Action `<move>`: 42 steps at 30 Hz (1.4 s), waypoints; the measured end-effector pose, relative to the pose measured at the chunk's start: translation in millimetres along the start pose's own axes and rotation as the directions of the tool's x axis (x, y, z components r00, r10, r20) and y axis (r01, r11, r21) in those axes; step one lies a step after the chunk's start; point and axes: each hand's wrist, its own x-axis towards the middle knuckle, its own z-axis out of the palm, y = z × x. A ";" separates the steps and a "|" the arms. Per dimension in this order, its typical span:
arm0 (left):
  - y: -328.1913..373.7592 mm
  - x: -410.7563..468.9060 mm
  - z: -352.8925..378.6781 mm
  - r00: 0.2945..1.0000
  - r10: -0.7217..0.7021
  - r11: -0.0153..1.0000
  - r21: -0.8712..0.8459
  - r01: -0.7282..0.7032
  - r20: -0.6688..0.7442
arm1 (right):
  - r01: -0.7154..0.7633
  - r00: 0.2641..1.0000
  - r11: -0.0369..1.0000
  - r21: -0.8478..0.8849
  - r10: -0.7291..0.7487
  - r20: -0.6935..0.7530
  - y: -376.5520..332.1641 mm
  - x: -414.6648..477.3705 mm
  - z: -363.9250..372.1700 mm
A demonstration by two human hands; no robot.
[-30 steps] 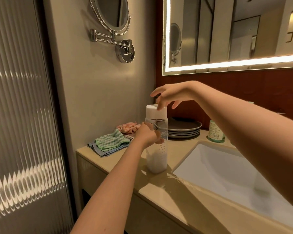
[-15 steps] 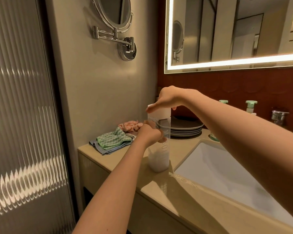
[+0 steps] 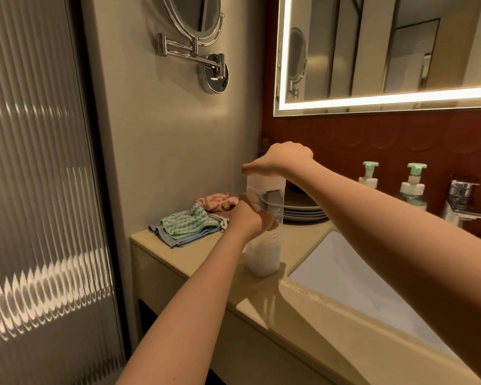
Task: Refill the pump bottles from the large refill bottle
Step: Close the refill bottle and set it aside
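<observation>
Left hand (image 3: 251, 218) grips refill bottle (image 3: 265, 251), upright on bench (image 3: 206, 255). Right hand (image 3: 285, 159) curls fingers (image 3: 254, 169) over its white cap (image 3: 265, 182).

Pale letters reading "BOT" run down the clear refill bottle (image 3: 264, 254); the rest is unreadable.

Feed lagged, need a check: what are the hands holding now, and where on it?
Both hold the large refill bottle: the left hand grips its middle, the right hand grips its white cap from above.
</observation>
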 end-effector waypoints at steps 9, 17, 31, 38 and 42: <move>0.5 11.7 -7.9 0.979 0.064 0.997 -0.044 -0.057 0.191 | -0.253 0.946 0.540 0.803 -0.035 0.322 52.8 -12.3 24.8; -7.9 49.4 2.6 0.996 0.037 0.998 0.051 -0.041 0.085 | -0.223 0.850 0.731 0.645 -0.178 0.496 66.0 -3.9 85.0; -18.9 128.0 37.7 0.990 0.136 0.990 0.035 -0.137 0.048 | -0.119 0.988 0.758 0.642 0.029 0.150 67.0 63.3 143.1; -23.4 142.1 48.3 0.992 0.128 0.986 0.112 -0.126 -0.008 | -0.148 0.989 0.721 0.677 0.100 0.110 66.2 72.8 155.2; -28.6 140.0 47.3 1.000 0.003 0.985 0.171 -0.005 0.016 | -0.212 0.975 0.733 0.646 0.114 0.191 67.3 70.7 150.5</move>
